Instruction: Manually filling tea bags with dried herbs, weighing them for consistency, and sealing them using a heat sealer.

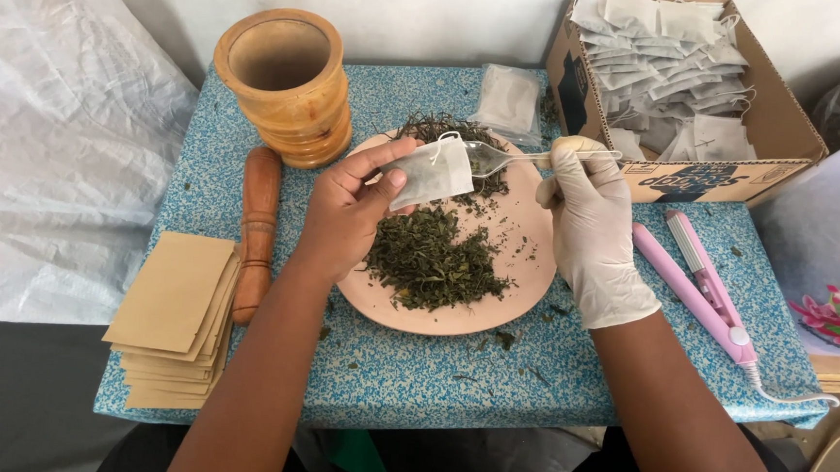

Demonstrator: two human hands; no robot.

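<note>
Pinching a small white tea bag (431,173) over the pink plate (525,272) of dried herbs (430,258), the left hand (349,212) has its fingers closed on it. Gloved right hand (591,227) grips a spoon (503,157), its tip at the bag's mouth.

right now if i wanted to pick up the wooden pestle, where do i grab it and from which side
Probably grip the wooden pestle around its narrower middle, coming from above. It lies flat on the table, long axis running away from you, between the stack of tan envelopes and the pink plate, so side access is tight.
</note>
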